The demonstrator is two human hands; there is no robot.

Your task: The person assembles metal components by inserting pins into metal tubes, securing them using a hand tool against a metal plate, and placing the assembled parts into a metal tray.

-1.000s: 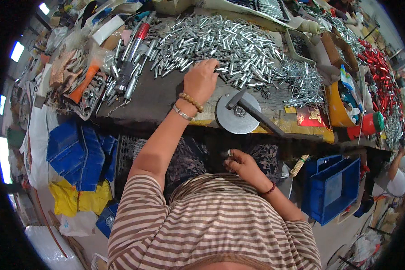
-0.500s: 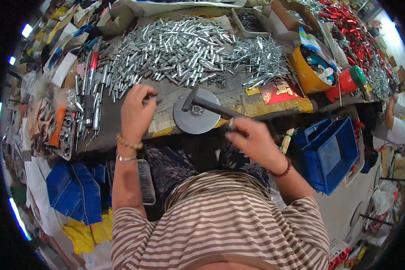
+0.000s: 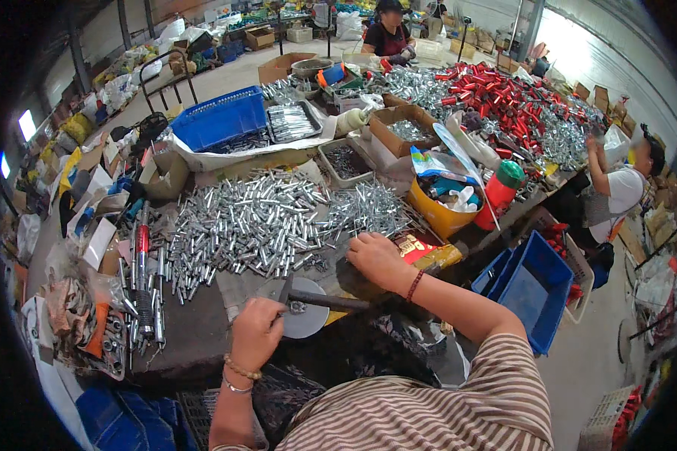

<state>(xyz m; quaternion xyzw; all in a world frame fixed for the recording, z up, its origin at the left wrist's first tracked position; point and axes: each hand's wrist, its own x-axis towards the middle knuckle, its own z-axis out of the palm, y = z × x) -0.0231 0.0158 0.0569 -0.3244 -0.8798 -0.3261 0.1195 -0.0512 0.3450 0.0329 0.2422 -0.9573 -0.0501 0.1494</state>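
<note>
A hammer [image 3: 331, 302] with a dark handle lies across a round grey metal disc [image 3: 305, 325] at the bench's front edge, in neither hand. Close beside its head is my left hand [image 3: 256, 332], fingers curled closed; whatever they hold is hidden. My right hand [image 3: 380, 261] reaches over to the near edge of a heap of thin silvery metal pins [image 3: 365, 210]. Its fingers are bent down and drawn together, with their tips out of sight. Left of the pins spreads a large pile of short shiny metal tubes [image 3: 241, 222].
Right of the pins stands a yellow bucket [image 3: 438, 214], with a red canister with a green lid [image 3: 500, 194] beside it. Blue crates [image 3: 538, 289] sit low at the right. Tools [image 3: 144, 278] lie at the left. Co-workers [image 3: 390, 34] are farther off.
My right hand has let go of the hammer and moved forward to the pins. The hammer now rests on the disc. The view has tilted up, showing more of the room.
</note>
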